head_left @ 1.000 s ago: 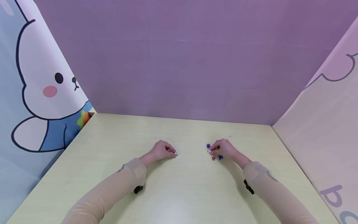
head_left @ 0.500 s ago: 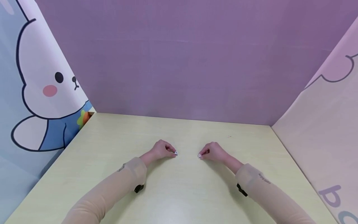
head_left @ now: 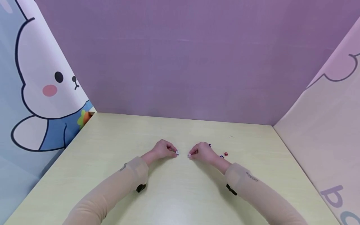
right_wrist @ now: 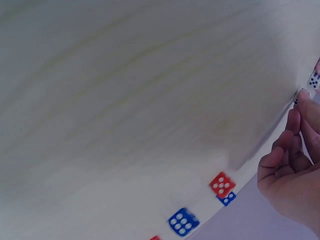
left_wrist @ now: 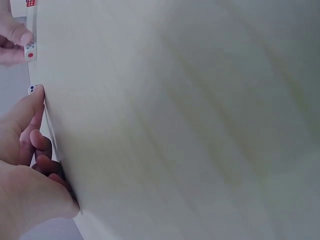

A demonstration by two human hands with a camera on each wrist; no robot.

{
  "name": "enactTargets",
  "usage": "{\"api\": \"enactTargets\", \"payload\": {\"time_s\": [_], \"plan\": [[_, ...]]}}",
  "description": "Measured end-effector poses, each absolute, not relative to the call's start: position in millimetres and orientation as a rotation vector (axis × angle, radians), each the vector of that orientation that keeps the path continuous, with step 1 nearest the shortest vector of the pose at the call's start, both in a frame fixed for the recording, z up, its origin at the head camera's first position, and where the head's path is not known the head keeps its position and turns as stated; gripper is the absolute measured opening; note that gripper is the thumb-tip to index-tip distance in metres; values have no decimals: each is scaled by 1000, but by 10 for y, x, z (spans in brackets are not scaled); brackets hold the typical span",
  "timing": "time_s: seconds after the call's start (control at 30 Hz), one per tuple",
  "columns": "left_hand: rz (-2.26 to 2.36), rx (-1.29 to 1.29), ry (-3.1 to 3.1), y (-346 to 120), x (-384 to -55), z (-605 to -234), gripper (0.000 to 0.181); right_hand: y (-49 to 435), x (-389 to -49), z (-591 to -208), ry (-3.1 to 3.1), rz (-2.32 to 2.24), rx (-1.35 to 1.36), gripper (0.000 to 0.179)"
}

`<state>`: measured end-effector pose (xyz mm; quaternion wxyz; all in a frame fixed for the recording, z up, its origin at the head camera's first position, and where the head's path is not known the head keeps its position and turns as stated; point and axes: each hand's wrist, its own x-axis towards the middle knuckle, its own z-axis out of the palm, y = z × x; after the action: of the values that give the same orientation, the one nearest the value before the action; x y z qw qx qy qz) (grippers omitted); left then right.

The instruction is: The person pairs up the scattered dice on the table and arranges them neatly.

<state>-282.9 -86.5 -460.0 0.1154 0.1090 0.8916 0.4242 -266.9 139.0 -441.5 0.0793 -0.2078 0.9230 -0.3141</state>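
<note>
My left hand (head_left: 163,149) pinches a small white die (head_left: 177,152) between thumb and fingertips, low over the table. In the left wrist view, only a dark-dotted edge of that die (left_wrist: 32,89) shows past the fingertip. Facing it, a short gap away, my right hand (head_left: 203,152) pinches another white die (head_left: 189,155); in the left wrist view this die (left_wrist: 30,51) shows a red dot on one face. Behind the right hand lie a blue die (head_left: 209,145), a second blue die (head_left: 221,156) and a red die (head_left: 226,154), partly hidden by hand and wrist.
The pale wooden table (head_left: 168,193) carries the loose dice right of centre. At the right wrist view's lower edge, part of another red die (right_wrist: 155,238) shows. A purple panel (head_left: 180,68) closes the back, with printed sheets at both sides.
My right hand has moved left with its white die, from beside the coloured dice to near the left hand. The coloured dice have come partly back into view. The left hand stays put.
</note>
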Motion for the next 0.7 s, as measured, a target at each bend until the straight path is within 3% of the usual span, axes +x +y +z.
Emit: {"api": "enactTargets", "payload": {"time_s": [0.7], "plan": [[1244,268,2635,-840,-2831,-4599,15,1058,-2757,-4460,2835,-909,-693,10]]}}
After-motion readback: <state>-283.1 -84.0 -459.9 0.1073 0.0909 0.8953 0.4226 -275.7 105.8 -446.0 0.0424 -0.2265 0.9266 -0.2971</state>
